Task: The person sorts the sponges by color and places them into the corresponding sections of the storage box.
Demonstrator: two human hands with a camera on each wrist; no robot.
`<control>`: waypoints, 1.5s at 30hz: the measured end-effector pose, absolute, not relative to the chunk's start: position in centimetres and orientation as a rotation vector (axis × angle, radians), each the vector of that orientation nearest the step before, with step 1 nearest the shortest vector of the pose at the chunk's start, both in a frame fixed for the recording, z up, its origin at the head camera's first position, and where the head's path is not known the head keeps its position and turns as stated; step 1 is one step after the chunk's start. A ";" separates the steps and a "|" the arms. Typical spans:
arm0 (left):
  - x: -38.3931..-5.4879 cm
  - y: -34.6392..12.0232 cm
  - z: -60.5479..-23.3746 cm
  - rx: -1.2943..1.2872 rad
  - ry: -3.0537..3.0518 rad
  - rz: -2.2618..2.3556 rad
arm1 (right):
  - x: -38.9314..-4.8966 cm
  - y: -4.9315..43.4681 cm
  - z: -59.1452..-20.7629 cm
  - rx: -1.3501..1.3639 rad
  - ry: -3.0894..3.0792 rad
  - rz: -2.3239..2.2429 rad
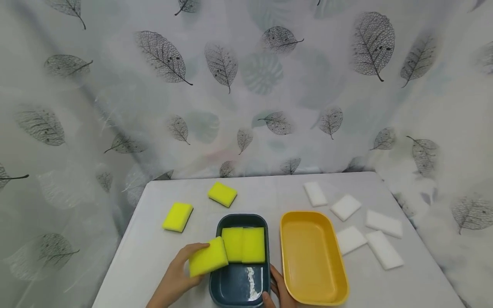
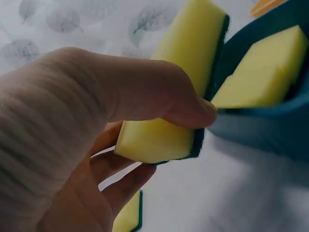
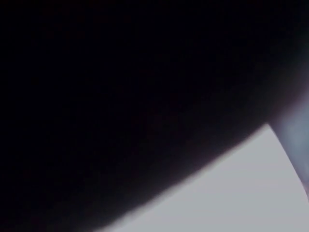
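Observation:
My left hand [image 1: 178, 270] pinches a yellow sponge [image 1: 209, 257] with a dark green scouring side. In the left wrist view the thumb lies across this sponge [image 2: 186, 53] and fingers support it from the other side. It is tilted and overlaps the left rim of the dark blue tray [image 1: 240, 284]. Two more yellow sponges [image 1: 243, 245] lie side by side in the tray's far half. At the tray's right wall, my right hand [image 1: 283, 291] holds the edge between thumb and fingers. The right wrist view is mostly dark.
Two loose yellow sponges, one at the left [image 1: 178, 217] and one farther back [image 1: 222, 194], lie on the white table [image 1: 131, 265]. A yellow tray [image 1: 313, 261] stands right of the blue one. Several white sponge blocks [image 1: 384, 250] are scattered beyond it. A leaf-print curtain [image 1: 246, 107] hangs behind.

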State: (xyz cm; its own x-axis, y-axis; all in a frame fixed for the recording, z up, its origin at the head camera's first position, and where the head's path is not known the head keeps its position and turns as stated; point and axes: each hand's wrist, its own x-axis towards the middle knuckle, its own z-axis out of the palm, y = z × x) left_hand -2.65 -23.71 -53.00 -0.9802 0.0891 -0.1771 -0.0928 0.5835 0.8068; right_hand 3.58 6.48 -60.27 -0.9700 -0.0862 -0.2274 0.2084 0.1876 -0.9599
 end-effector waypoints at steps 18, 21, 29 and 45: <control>-2.8 -18.9 -53.5 0.453 2.558 1.204 | 3.5 6.4 -60.1 0.172 2.279 -1.876; -2.5 -18.3 -53.8 0.552 2.605 1.132 | 3.6 6.4 -60.1 0.158 2.263 -1.869; -2.5 -16.5 -54.5 0.654 2.693 1.001 | 3.5 6.3 -60.3 0.143 2.292 -1.902; -1.7 -15.9 -54.1 0.653 2.773 0.660 | 3.6 6.2 -60.3 0.140 2.261 -1.897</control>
State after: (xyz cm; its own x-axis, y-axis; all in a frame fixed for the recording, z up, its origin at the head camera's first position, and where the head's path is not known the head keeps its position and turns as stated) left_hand -1.75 -15.86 -54.09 -0.8778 0.4673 -0.1052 0.3699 0.8008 0.4710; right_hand 3.58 6.19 -60.32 -0.9781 -0.0475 -0.2025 0.1911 0.1783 -0.9652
